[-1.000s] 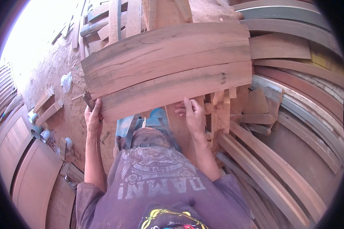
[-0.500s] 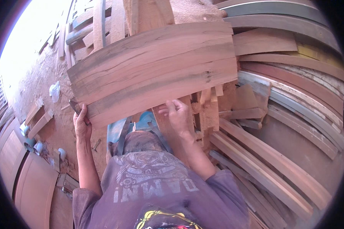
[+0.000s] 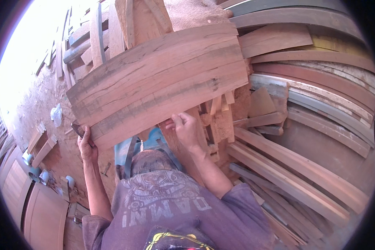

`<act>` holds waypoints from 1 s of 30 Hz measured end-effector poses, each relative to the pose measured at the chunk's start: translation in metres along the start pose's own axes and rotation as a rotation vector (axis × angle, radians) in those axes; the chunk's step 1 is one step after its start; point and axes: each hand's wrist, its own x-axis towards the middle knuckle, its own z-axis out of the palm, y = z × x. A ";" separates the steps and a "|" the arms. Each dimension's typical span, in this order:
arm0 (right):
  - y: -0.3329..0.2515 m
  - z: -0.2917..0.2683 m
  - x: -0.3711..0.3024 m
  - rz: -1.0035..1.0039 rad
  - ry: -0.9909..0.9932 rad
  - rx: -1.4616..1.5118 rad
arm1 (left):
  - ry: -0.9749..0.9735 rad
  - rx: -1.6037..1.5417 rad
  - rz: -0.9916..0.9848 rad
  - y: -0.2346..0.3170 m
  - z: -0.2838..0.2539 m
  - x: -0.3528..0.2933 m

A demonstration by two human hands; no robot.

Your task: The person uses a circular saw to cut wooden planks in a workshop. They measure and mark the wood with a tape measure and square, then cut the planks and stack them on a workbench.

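A wide wooden panel with dark grain streaks lies tilted in front of me, its left end lower than its right. At its near left corner my left hand is closed on the panel, thumb upward. A small dark flat piece juts out beside that thumb; its kind is unclear. My right hand is at the panel's near edge, right of the middle. Its fingers are curled together with the tips close to the edge, and whatever they may pinch is hidden.
Long boards and beams are stacked at the right. Wood offcuts sit under the panel's right side. Beyond it stand more planks. Scraps, a crumpled plastic bag and door-like panels lie at the left.
The panel appears slightly lower and further left in the picture, as does much of the scene. Both hands stay at its near edge, with the right fingertips a little closer to it.
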 end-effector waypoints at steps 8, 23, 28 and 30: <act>0.014 0.003 0.009 -0.112 0.034 -0.017 | 0.025 0.004 -0.006 0.012 0.035 -0.005; 0.017 0.006 0.022 -0.200 0.026 -0.057 | -0.134 0.009 -0.030 -0.008 -0.001 0.044; 0.030 0.001 0.031 -0.197 0.046 -0.103 | 0.062 0.004 0.109 0.007 0.048 0.006; 0.033 0.005 0.033 -0.237 0.023 -0.091 | 0.109 0.082 0.149 0.000 0.032 0.009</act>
